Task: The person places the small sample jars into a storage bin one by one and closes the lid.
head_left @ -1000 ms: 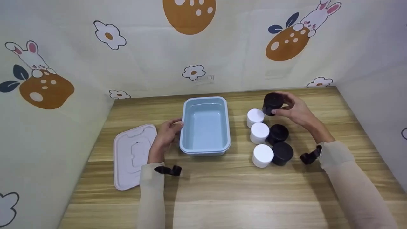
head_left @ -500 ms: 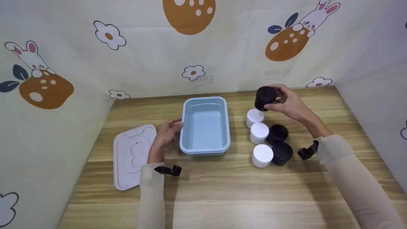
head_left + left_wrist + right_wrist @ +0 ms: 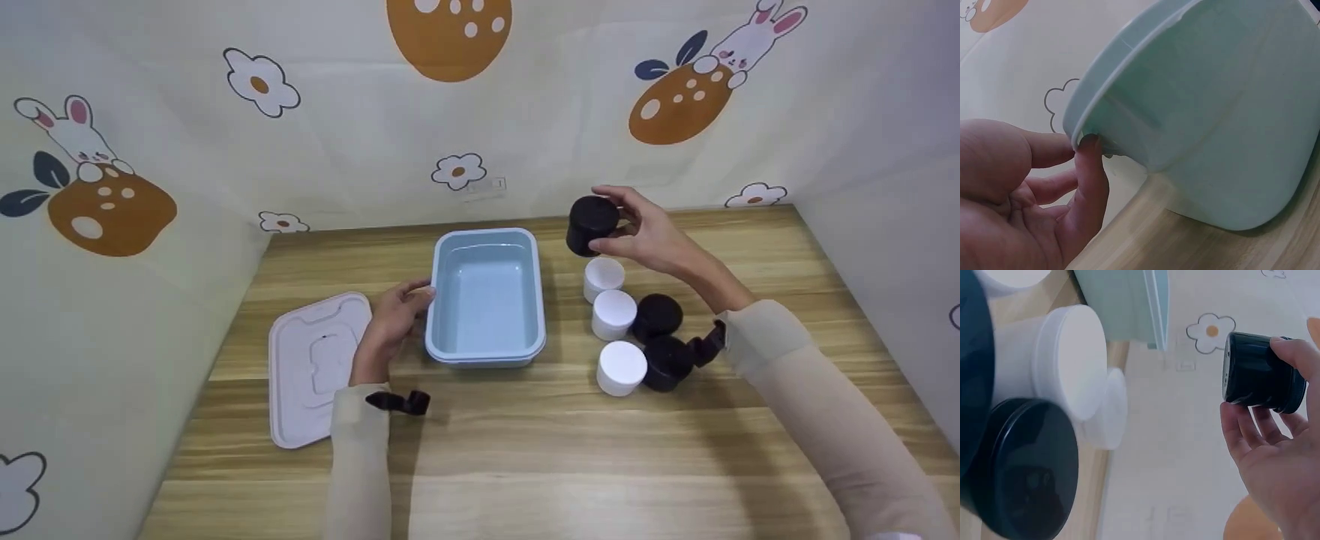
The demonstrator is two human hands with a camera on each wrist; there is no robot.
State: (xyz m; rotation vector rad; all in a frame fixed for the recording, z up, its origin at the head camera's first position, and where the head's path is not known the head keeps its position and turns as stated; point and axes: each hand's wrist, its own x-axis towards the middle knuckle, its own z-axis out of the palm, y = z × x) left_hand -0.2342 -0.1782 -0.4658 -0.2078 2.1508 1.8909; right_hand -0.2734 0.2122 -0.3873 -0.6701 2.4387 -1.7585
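Held black jar (image 3: 592,223): held up off the surface (image 3: 495,457), roughly upright, beyond the white jars and to the right of the blue tub (image 3: 486,300).
Right hand (image 3: 651,236): the jar is gripped by its side, thumb opposed to fingers, the gap filled by the jar.
Weight and feel: probably light; a stiff wall is suggested by the gloss, and some slipperiness may be expected. Contents cannot be seen.
Best hold: the body is judged best grasped round its side, below the ribbed lid edge, so that the lid is not twisted.
Left hand (image 3: 394,319): the tub's left rim is pinched between thumb and fingers.
Tub wall: raised between the held jar and the tub's inside; thin, slightly flexible plastic is presumed.
White jars (image 3: 614,313): three are stood in a row; the farthest could be knocked if the held jar were lowered.
Standing black jars (image 3: 658,316): two are set beside the white ones; the nearer is partly hidden by the right wrist camera (image 3: 709,345).
Pale lid (image 3: 296,390): laid flat left of the tub, partly covered by the left arm.
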